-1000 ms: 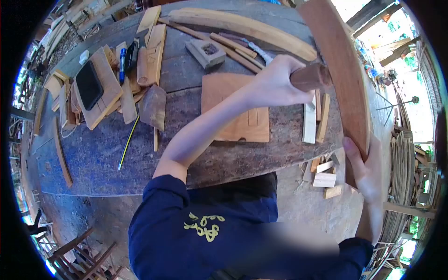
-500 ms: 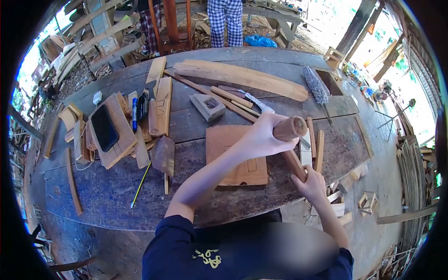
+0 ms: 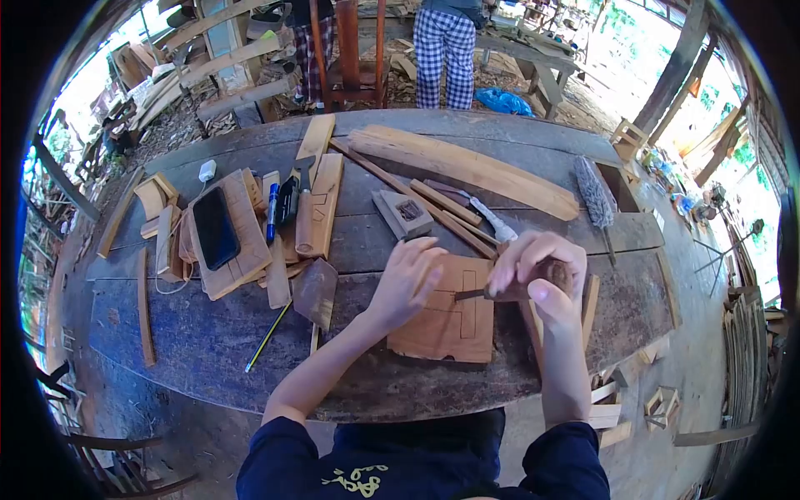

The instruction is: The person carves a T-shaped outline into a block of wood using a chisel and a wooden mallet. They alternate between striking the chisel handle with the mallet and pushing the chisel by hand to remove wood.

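In my right hand (image 3: 554, 271) is a wooden-handled chisel, its narrow dark blade (image 3: 472, 294) pointing left over a reddish-brown board (image 3: 433, 336). The fingers wrap around the handle. Dark outlines are drawn on the board, which lies flat on the worktable. My left hand (image 3: 405, 285) hovers at the board's upper left side with fingers apart and holds nothing. Right of the board, partly under my right forearm, lies a wooden bar (image 3: 532, 329). A grey block with a dark hollow (image 3: 406, 213) sits just beyond my left hand.
A phone (image 3: 215, 227) rests on stacked boards at left, near a blue marker (image 3: 272, 210) and a pencil (image 3: 268, 337). A long plank (image 3: 467, 167) and a grey brush (image 3: 593, 193) lie toward the back. A person in checked trousers (image 3: 444, 54) stands beyond the worktable (image 3: 208, 350).
My left hand has let go of the wooden handle and moved left, opening. My right hand has left the bar, risen, and now grips the chisel. The view has shifted slightly.
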`<state>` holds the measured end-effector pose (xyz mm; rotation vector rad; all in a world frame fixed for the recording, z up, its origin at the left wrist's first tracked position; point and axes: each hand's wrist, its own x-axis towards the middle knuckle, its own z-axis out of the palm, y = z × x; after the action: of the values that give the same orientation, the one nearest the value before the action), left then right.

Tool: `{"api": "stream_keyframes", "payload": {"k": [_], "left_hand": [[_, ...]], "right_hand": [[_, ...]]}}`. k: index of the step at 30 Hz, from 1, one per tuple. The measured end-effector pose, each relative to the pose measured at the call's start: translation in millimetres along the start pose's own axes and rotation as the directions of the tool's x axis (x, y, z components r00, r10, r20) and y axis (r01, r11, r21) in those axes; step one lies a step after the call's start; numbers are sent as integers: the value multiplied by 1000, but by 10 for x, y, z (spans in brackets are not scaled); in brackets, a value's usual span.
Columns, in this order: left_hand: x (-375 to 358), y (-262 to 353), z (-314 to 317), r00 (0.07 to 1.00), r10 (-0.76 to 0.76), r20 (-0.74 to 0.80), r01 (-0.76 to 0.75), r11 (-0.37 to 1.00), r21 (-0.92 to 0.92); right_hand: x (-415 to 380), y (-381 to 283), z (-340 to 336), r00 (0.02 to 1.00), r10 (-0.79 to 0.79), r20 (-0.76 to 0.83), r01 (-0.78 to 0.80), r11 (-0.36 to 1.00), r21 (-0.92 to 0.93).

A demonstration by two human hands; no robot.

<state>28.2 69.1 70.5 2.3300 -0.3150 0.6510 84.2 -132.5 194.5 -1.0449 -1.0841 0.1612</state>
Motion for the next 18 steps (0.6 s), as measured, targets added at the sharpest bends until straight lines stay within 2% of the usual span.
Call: {"api": "stream_keyframes", "payload": {"k": [1, 2, 3, 4, 6, 9, 10, 11, 13, 14, 16, 18], "left_hand": [[-80, -83, 58, 1000, -2, -2, 2, 1000, 2], [-155, -158, 126, 997, -58, -57, 60, 997, 43], [-193, -192, 167, 987, -112, -112, 121, 990, 79], [-227, -223, 222, 987, -117, -112, 126, 989, 74], [-256, -275, 304, 971, -229, -74, 238, 962, 137], [-267, -310, 334, 963, -262, -65, 266, 961, 79], [-252, -277, 318, 958, -282, -58, 286, 956, 67], [-245, -274, 313, 957, -283, -61, 286, 956, 63], [-253, -301, 323, 963, -264, -50, 267, 961, 69], [-274, -297, 334, 953, -304, -5, 304, 951, 56], [-263, -314, 344, 957, -284, -53, 288, 953, 90], [-264, -296, 333, 952, -306, -24, 307, 948, 84]], "right_hand": [[-17, 41, -8, 996, 92, 5, -92, 988, 121], [1, 73, 39, 998, 47, -51, -36, 980, 194], [10, 87, 40, 997, 50, -51, -39, 980, 195], [12, 94, 23, 998, 30, -48, -19, 977, 213], [-4, 88, -3, 998, 9, -69, 8, 971, 240], [-77, 138, -89, 993, -46, -106, 77, 948, 308], [-90, 152, -126, 991, -77, -110, 107, 949, 295], [-100, 162, -180, 991, -45, -125, 81, 950, 301], [-149, 185, -284, 988, -135, -76, 151, 951, 270], [-177, 190, -300, 985, -142, -95, 161, 957, 240], [-213, 204, -341, 985, -110, -134, 138, 966, 220], [-266, 233, -392, 976, -181, -124, 201, 965, 169]]}}
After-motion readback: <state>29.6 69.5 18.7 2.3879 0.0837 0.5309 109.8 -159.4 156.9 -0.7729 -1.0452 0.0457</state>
